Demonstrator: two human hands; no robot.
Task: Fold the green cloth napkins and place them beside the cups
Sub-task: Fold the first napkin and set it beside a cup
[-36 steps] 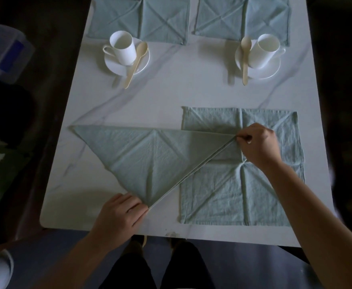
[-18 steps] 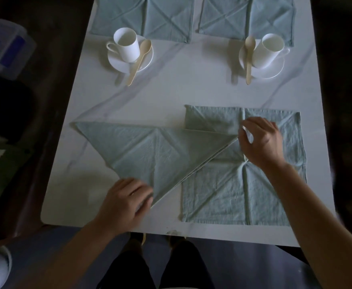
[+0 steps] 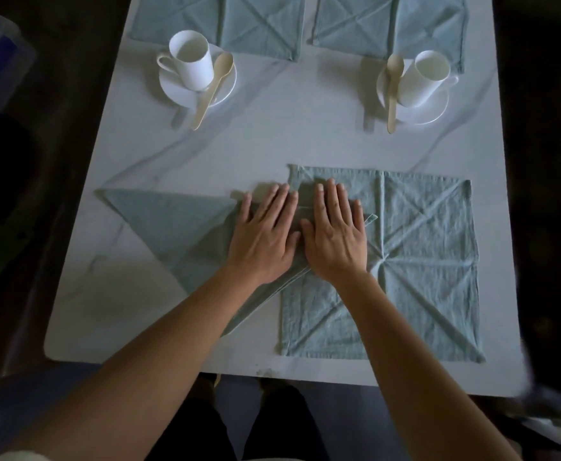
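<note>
- The triangle napkin (image 3: 172, 221) lay on the near left part of the counter (image 3: 289, 138). Its long edge ran from left to right on the far side, and its point was directed toward the person.
- The left hand (image 3: 265, 237) and the right hand (image 3: 335, 237) rested side by side on the right half of this triangle. The fingers (image 3: 282, 201) were straight and flat on the cloth; they pressed it and held nothing.
- The right tip of the triangle lay over the square napkin (image 3: 422, 267), just beside the little finger of the right hand.
- The free left tip was well apart from both hands, and the left hand was the nearer one.
- The left cup (image 3: 191, 61) and the right cup (image 3: 422, 78) stood far beyond the fingertips. In my judgement the next fold would bring a tip toward the middle, so each hand would serve its own side.
</note>
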